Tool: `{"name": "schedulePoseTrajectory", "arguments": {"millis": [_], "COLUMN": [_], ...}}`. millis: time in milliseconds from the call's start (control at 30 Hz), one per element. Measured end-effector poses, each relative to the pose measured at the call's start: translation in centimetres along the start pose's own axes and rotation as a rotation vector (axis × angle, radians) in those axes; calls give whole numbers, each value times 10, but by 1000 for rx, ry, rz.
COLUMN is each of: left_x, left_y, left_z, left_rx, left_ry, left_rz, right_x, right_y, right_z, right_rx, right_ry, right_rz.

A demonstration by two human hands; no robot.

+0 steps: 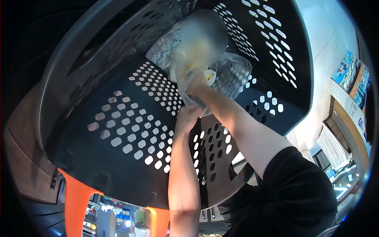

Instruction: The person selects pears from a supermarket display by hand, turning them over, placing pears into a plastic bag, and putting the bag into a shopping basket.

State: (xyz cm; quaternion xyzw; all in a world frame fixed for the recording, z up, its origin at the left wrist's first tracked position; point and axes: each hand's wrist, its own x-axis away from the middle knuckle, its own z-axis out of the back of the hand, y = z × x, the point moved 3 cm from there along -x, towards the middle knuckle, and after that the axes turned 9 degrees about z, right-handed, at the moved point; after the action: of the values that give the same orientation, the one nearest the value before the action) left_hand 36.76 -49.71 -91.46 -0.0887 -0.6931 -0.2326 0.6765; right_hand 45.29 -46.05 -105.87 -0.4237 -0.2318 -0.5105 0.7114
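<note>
A clear plastic bag (pixel 237 73) lies inside a large black perforated basket (pixel 118 94). My left hand (pixel 188 117) is closed on the near edge of the bag. My right hand (pixel 197 85) reaches into the bag's mouth, its fingers hidden by plastic and blur. Beside its wrist shows a white rounded thing with a yellowish middle (pixel 210 77); its kind is unclear. Pale yellowish contents (pixel 182 63) sit beyond the hand, partly covered by a round blurred patch. More crinkled clear plastic (pixel 160 53) lies to their left.
The basket's tall walls surround both hands, and its rim (pixel 49 94) curves along the left. Below it, orange legs (pixel 77 205) stand at the lower left. Colourful posters (pixel 353 81) hang on the wall at right. A person (pixel 140 225) is partly visible below, in the background.
</note>
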Motion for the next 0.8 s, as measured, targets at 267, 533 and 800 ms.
{"name": "schedulePoseTrajectory", "arguments": {"millis": [267,533,800], "left_x": [-23,-22,-9], "left_y": [-24,-25,-26], "left_z": [6,13,23], "left_rx": [87,-52,-148], "left_ry": [-16,132,296], "left_rz": [-20,-78,-35], "right_x": [8,17,41], "right_y": [-15,-8,18], "right_z": [-10,-13,37], "right_rx": [10,-91,-278], "right_ry": [167,291,39], "right_rz": [-134,-121,-36]}}
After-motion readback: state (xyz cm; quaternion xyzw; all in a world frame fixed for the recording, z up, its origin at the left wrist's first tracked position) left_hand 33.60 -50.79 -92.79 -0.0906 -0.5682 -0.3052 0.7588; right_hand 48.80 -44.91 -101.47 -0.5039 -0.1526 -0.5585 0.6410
